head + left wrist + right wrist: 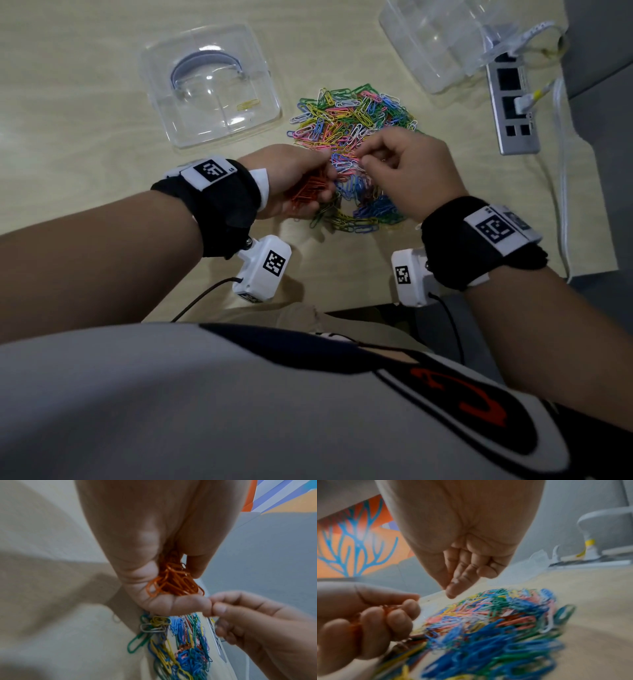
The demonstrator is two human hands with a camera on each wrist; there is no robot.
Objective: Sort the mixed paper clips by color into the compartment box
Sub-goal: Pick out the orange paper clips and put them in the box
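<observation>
A pale wood-grain desk point(85, 113) is seen from above, with a grey floor beyond its right edge and an orange wall with blue branching shapes caught in the wrist views. Toward the far left of the desk a clear compartment box point(210, 85) is laid flat; a single yellow clip point(248, 105) is visible in its right-hand section. Nearer the front edge, the left hand point(294, 181) is curled round a bunch of orange clips point(173, 582), which are cupped between palm and fingers. Square black-and-white coded markers are worn on both wristbands and on the white wrist camera housings; no readable words are carried on them. At the middle of the desk the mixed pile of paper clips point(352, 116) is spread, in blue, green, yellow, pink and white. Just above its near part the right hand point(404, 168) is held with thumb and forefinger brought together close to the left fingertips; whether a clip is pinched cannot be told. At the far right edge a second clear container point(435, 44) and a silver power strip point(513, 102) are placed.
</observation>
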